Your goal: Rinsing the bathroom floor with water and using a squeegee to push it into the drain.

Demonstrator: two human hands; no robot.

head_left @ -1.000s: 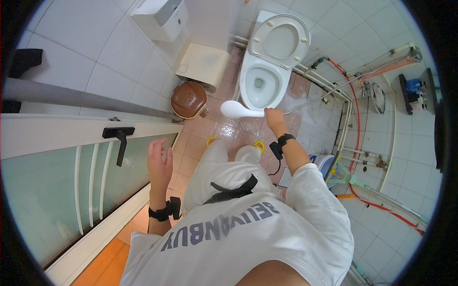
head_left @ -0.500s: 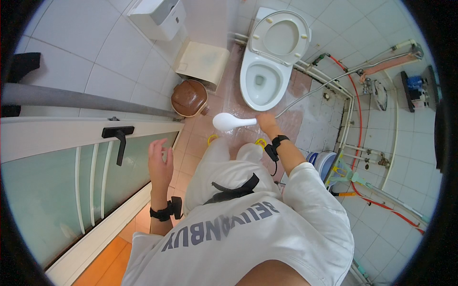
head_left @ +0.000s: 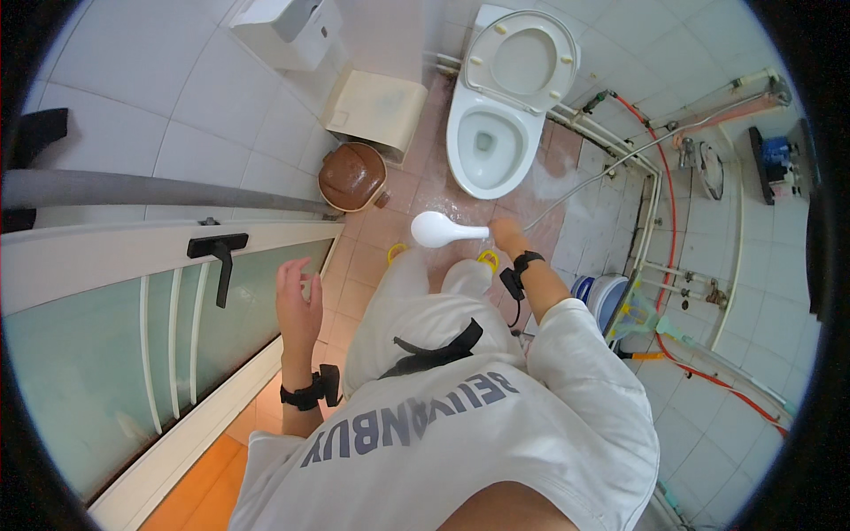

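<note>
My right hand (head_left: 506, 234) grips the handle of a white shower head (head_left: 443, 229), whose broad round end points to the left above the wet floor tiles. A thin grey hose (head_left: 580, 186) runs from that hand up to the right wall. The spray face of the shower head is turned away from view. Off to the left, my left hand (head_left: 298, 292) hangs empty in the air near the door, its fingers loosely apart. Just ahead of the shower head stands a white toilet (head_left: 490, 177) with its seat and lid raised.
A brown-lidded bin (head_left: 352, 177) and a cream box (head_left: 376, 113) stand left of the toilet. At the left is a glazed door with a black handle (head_left: 221, 252). Buckets (head_left: 606, 296), pipes and a red hose (head_left: 670, 221) line the right wall. Water wets the pink floor tiles (head_left: 416, 190).
My right hand has moved slightly to the right with the shower head. My left hand has hardly moved.
</note>
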